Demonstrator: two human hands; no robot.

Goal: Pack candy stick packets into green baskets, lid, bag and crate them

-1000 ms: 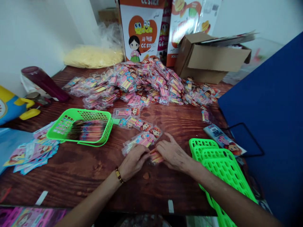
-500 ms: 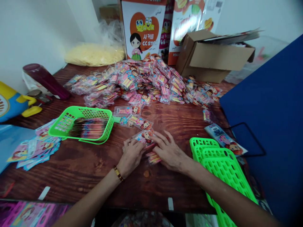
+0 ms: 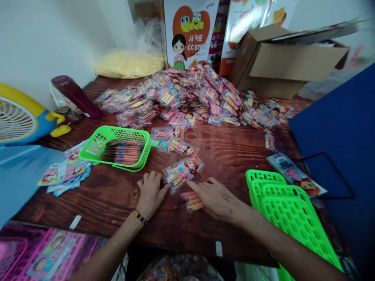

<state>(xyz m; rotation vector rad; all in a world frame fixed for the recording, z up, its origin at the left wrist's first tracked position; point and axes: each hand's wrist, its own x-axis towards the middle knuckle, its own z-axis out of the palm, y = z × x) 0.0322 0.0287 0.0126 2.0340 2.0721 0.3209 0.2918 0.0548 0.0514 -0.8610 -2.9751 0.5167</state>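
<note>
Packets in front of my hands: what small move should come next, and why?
I'd probably square up the overlapping clear packets with the left hand: they lie fanned unevenly, that hand is spread right beside them, and the right hand is at the pink and yellow sticks.

Had a heap of packets [image 3: 175,97] across the back of the tabletop [image 3: 228,150], with a carton [image 3: 195,47] behind and a box [image 3: 293,62] behind to the right. To the left, had a bottle [image 3: 76,96], then before it a basket [image 3: 145,150] holding sticks [image 3: 127,152], with cards [image 3: 66,175] left of the basket. Towards the front middle, had loose packets [image 3: 182,172], a bundle [image 3: 191,201] just before them, and stacked baskets [image 3: 295,212] to the right.
</note>
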